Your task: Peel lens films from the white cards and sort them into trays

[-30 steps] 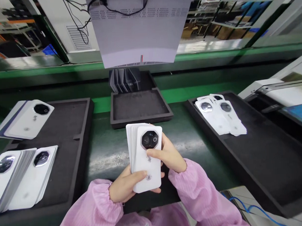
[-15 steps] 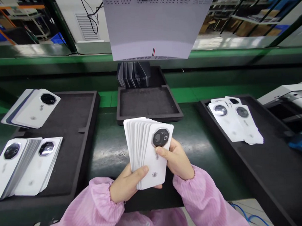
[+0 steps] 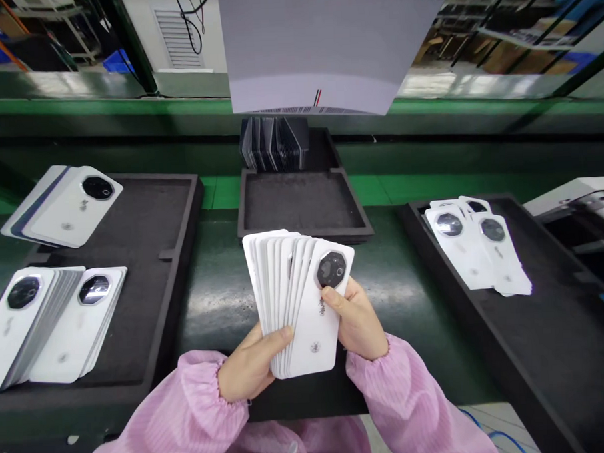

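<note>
A fanned stack of white phone back covers [image 3: 306,326] is held upright between my hands, over the dark green bench. My left hand [image 3: 255,362] is closed around the stack's lower left, thumb across the front edges. At the right side my right hand [image 3: 359,317] pinches the front cover, its thumb just below the round black camera window [image 3: 331,270]. Small dark marks show on this cover's face. The fingers behind the stack are mostly hidden.
At left, a black foam tray [image 3: 158,313] bears white covers [image 3: 69,323] in fanned rows. A smaller black tray [image 3: 302,236] lies ahead, with dark thin plates [image 3: 273,144] standing at its back. At right, another black tray [image 3: 552,349] carries several white covers [image 3: 483,252].
The stack is fanned wider, and the front cover has shifted right with my right hand. My left thumb stays on the stack. The camera view has shifted slightly.
</note>
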Demonstrator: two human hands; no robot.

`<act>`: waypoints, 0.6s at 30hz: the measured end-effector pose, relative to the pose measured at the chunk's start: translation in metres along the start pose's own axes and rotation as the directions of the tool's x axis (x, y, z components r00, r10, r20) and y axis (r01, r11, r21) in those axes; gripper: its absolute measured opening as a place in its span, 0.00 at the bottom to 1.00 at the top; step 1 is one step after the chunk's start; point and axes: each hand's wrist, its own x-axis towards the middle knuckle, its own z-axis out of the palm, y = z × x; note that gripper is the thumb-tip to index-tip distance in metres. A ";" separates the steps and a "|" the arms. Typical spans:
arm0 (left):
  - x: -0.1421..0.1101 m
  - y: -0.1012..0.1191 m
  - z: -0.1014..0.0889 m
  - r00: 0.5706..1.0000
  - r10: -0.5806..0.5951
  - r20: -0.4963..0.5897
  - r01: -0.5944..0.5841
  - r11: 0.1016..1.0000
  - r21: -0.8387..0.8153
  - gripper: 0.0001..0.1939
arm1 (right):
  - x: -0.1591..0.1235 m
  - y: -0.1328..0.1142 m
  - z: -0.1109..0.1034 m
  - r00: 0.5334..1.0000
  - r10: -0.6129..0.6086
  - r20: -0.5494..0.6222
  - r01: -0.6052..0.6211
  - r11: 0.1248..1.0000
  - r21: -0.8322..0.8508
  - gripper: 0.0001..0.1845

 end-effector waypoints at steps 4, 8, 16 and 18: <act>0.000 -0.001 0.002 0.998 0.067 -0.004 -0.066 0.995 0.077 0.27 | -0.002 0.001 0.000 0.999 -0.032 -0.018 0.032 0.999 0.012 0.16; 0.001 -0.005 -0.005 0.991 0.135 0.022 -0.137 0.973 0.185 0.24 | -0.001 0.001 0.001 0.997 -0.060 -0.048 0.061 0.998 0.009 0.21; -0.004 -0.001 -0.008 0.990 0.091 0.105 -0.099 0.993 0.070 0.27 | -0.002 0.002 0.002 0.991 -0.109 -0.074 0.107 0.994 -0.025 0.20; -0.004 0.001 -0.004 0.989 0.065 0.133 -0.067 0.998 0.007 0.28 | -0.002 0.003 0.002 0.992 -0.101 -0.075 0.098 0.994 -0.045 0.22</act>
